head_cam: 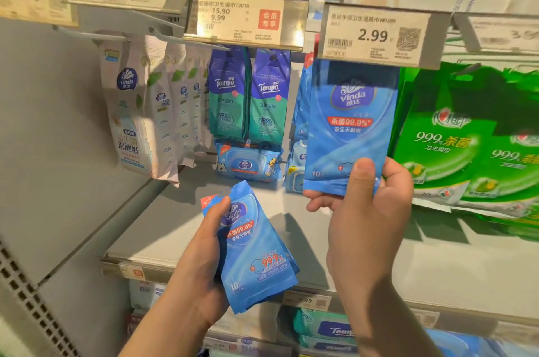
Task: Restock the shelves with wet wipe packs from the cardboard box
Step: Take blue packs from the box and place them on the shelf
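Gripping a fanned stack of blue wet wipe packs [256, 248] lower centre, left hand [201, 266]; right hand [367, 211] pinches one flat blue wet wipe pack [350, 126] upright, centre right, under the 2.99 price tag [374, 36].

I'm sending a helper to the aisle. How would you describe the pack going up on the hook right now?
Find the 2.99 price tag on the shelf rail. Just under it, the right hand holds one blue pack upright by its bottom edge. Unlike the green packs beside it, it is plain blue and held alone.
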`<action>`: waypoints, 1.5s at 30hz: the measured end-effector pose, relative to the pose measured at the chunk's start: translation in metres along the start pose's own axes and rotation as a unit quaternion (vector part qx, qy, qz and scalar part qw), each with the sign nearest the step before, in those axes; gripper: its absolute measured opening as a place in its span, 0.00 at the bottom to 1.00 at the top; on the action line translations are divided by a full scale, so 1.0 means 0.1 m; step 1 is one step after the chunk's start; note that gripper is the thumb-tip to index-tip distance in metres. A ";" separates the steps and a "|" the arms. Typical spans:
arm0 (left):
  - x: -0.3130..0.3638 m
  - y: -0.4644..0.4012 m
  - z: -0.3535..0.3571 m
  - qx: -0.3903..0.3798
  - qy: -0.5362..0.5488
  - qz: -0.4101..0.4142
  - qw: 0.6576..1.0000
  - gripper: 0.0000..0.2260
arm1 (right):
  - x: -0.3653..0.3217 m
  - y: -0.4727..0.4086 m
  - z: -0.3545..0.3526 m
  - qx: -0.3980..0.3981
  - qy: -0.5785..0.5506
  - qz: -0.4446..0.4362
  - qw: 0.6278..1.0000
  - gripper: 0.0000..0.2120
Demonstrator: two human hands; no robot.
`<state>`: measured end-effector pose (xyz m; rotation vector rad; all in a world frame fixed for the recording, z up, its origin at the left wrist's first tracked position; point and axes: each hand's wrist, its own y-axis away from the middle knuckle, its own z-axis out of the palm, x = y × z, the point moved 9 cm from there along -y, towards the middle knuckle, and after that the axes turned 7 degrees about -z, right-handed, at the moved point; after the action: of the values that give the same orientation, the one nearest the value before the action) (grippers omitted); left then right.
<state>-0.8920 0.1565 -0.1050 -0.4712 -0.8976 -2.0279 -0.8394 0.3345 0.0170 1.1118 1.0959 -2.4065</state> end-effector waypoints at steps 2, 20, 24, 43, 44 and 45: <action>0.02 0.00 0.00 0.000 -0.001 0.002 1.000 0.16 | 0.05 0.03 0.01 0.003 0.003 0.019 1.000 0.06; 0.06 -0.05 -0.03 -0.004 0.012 0.006 1.000 0.16 | -0.02 0.13 0.04 -0.021 -0.002 -0.046 0.999 0.02; 0.05 -0.05 -0.02 -0.005 0.010 0.007 1.000 0.16 | -0.15 0.09 0.05 -0.011 -0.022 -0.070 0.997 0.05; 0.07 -0.05 -0.02 -0.045 -0.006 -0.013 0.999 0.17 | 0.15 0.02 0.02 0.059 -0.008 0.019 0.998 0.11; 0.07 -0.05 -0.02 -0.047 -0.007 -0.014 0.999 0.16 | 0.17 0.03 0.01 0.060 -0.001 0.021 0.998 0.12; 0.07 -0.05 -0.01 -0.050 -0.008 -0.016 0.999 0.16 | 0.19 0.05 -0.01 0.062 0.008 0.027 0.998 0.12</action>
<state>-0.8995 0.1537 -0.1039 -0.5326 -0.8213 -2.1070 -0.8493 0.3331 -0.0001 1.1851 0.9207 -2.4559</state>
